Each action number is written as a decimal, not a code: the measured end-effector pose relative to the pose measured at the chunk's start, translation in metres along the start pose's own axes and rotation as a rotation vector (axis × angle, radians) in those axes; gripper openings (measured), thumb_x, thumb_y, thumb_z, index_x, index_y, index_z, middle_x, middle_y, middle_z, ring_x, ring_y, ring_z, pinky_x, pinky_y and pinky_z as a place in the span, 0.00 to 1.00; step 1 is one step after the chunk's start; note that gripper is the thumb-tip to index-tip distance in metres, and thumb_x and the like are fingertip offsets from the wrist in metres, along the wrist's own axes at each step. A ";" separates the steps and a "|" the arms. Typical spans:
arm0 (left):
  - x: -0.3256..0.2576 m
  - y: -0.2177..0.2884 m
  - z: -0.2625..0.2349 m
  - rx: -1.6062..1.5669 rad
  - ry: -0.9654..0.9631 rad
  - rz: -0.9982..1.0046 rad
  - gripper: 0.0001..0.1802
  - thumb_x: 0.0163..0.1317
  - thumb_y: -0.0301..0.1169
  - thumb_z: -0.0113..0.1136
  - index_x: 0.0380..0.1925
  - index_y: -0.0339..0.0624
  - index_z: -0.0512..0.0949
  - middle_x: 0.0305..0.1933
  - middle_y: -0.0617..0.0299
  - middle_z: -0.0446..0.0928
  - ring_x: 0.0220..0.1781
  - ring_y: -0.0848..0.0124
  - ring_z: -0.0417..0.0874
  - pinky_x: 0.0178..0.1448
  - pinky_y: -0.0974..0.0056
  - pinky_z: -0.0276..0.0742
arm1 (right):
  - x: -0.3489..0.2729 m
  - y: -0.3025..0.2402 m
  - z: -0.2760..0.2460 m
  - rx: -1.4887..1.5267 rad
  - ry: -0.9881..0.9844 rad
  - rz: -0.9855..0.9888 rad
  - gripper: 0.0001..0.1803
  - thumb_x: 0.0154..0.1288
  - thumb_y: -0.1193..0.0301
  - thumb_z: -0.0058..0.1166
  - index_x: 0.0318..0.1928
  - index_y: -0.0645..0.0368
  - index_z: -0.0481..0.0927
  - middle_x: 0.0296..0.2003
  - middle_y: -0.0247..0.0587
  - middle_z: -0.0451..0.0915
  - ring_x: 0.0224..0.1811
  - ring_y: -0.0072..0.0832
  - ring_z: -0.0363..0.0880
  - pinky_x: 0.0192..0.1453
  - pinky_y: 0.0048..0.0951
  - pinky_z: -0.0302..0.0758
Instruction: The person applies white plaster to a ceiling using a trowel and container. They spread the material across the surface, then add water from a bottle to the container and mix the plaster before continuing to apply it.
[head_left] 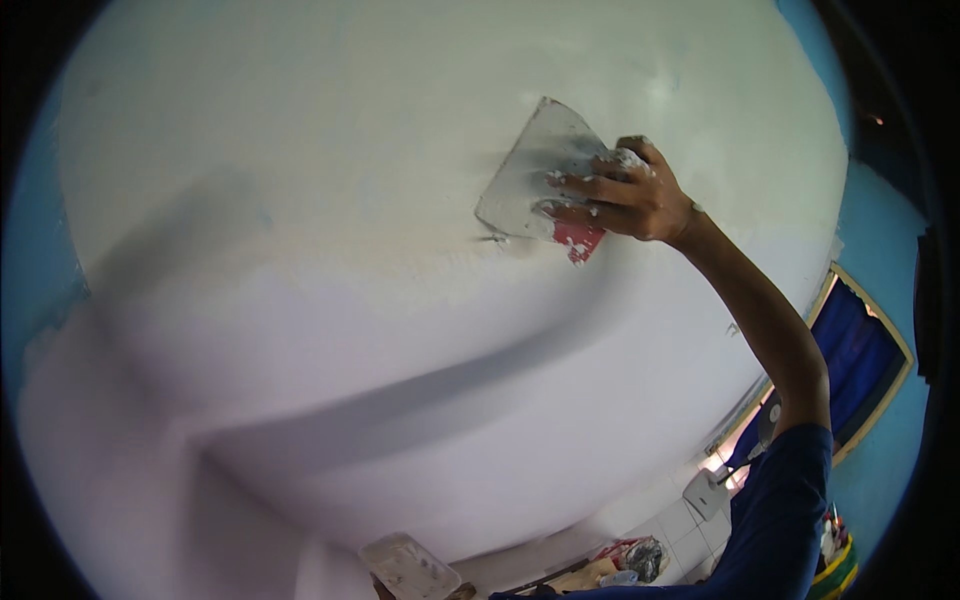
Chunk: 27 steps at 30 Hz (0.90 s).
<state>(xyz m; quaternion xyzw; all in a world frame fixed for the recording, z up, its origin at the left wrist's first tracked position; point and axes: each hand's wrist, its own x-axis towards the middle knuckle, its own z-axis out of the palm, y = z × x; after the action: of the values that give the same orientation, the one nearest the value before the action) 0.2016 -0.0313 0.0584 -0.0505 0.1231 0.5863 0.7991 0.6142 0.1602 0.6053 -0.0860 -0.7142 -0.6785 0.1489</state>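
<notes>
Blue curtained doorway [858,362], white floor tiles [690,525], blue wall strip [880,230]

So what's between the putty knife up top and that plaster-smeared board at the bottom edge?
In the head view, only bare white wall crossed by soft shadows lies between the putty knife in the right hand and the board.

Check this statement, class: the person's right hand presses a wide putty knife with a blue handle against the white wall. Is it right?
Not quite. The head view shows the right hand pressing the putty knife against the white wall, but its handle is red, not blue.
</notes>
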 end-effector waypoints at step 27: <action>-0.051 -0.013 -0.033 -0.017 0.265 0.173 0.41 0.65 0.67 0.50 0.70 0.53 0.69 0.67 0.54 0.74 0.68 0.47 0.74 0.70 0.31 0.68 | 0.006 -0.051 -0.031 0.084 0.010 0.055 0.15 0.51 0.61 0.75 0.41 0.36 0.89 0.51 0.16 0.84 0.41 0.18 0.79 0.39 0.29 0.72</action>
<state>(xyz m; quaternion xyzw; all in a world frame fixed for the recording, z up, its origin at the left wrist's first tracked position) 0.1955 -0.0899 0.0387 -0.1232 0.2265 0.6421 0.7219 0.5952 0.1261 0.5606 -0.0957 -0.7388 -0.6439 0.1745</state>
